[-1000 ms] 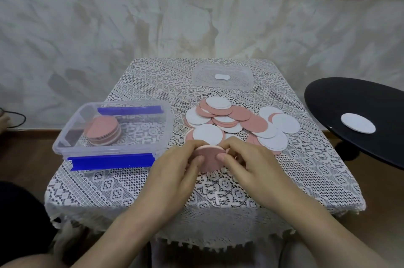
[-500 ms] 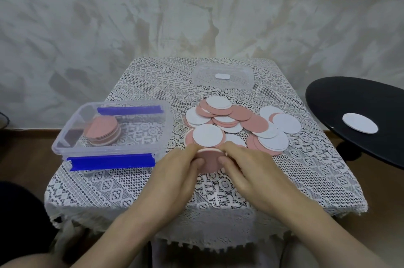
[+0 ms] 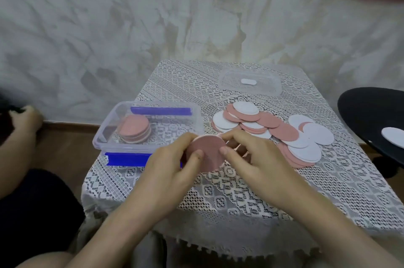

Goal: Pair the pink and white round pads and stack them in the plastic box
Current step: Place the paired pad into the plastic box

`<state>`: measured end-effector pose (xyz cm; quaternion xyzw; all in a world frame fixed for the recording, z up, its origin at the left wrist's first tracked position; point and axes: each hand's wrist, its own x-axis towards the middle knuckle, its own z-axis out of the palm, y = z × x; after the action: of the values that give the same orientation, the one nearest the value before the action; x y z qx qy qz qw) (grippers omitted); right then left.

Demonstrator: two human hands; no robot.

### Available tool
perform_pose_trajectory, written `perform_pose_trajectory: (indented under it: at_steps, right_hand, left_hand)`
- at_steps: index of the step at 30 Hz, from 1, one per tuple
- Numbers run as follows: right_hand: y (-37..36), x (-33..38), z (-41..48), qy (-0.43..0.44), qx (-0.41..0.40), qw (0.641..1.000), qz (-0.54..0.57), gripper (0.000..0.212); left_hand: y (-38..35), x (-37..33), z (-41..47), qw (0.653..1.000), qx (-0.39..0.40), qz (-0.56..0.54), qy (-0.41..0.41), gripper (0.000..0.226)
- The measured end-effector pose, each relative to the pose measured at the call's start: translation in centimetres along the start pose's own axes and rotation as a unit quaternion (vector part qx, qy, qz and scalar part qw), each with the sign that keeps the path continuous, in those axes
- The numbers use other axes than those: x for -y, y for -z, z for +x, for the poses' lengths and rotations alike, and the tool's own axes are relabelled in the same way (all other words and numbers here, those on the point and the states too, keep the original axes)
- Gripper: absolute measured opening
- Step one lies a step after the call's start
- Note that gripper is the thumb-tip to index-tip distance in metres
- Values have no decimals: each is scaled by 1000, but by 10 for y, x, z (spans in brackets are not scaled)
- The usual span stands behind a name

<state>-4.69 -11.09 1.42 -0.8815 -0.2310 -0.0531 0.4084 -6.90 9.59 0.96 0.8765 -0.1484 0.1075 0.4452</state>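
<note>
Both my hands hold one pink round pad (image 3: 207, 149), tilted up off the lace cloth with a thin white edge showing behind it. My left hand (image 3: 172, 165) pinches its left rim and my right hand (image 3: 253, 158) pinches its right rim. A clear plastic box (image 3: 109, 136) with blue clips sits to the left, holding a stack of paired pads (image 3: 134, 129) with pink on top. A loose pile of pink and white pads (image 3: 271, 130) lies beyond my right hand.
The box's clear lid (image 3: 249, 82) lies at the back of the lace-covered table (image 3: 240, 197). A black round table (image 3: 371, 114) at right carries one white pad (image 3: 393, 134). Another person's hand (image 3: 26, 121) is at the far left by the wall.
The pad pair has been lifted from the cloth and tilted so that its pink face is toward me. The view has swung left, bringing a hand at the far left into view.
</note>
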Motion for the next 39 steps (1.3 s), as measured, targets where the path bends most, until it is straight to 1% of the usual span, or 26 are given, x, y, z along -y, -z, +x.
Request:
perform_pose_trajectory:
  at_steps: [3,7,10,11,14,20,23,25,27,30,32,34,36,39]
  right_hand:
    - [-10,11,17,3,12,1000,21,6]
    - [-27,29,44,-1,35,999,41,11]
    - [-40,43,64,-5,46,998,50,9]
    - [-45,48,71,-13,53,997,59,8]
    - [-60,58,93,-27,72,994,74,5]
    - [-91,68,136,-70,109,986,106,7]
    - [-103,66,154,-87,117,986,79,10]
    - [-111,62,163,-97,122,986,53,10]
    - [-118,56,168,-104,119,987,11,4]
    - [-123,53,166,-89,124,986,-74,11]
    - [-123,56,165,-73,130,982,-115,6]
    - [-121,58,165,-67,143,979,-126,1]
    - [-118,61,164,-67,161,977,-124,11]
    - [-114,64,162,-80,203,968,-125,38]
  left_hand:
    - [18,9,-1,999,-15,-19,22,12]
    - [43,24,-1,998,-44,-22,45,17]
    - [63,39,1,995,-72,-28,71,9]
    - [70,44,1,993,-86,-23,78,10]
    - [91,55,1,987,-123,-3,98,16]
    - [121,80,1,969,-185,100,130,20]
    - [126,90,-1,965,-170,139,145,29]
    - [125,93,-1,967,-155,136,151,35]
    - [123,94,-1,969,-146,126,152,40]
    - [121,94,-1,971,-132,125,156,47]
    - [122,95,-1,972,-128,124,154,49]
    - [121,96,-1,973,-128,119,153,49]
    - [121,96,-1,973,-128,115,155,48]
    - [120,97,-2,972,-132,114,161,48]
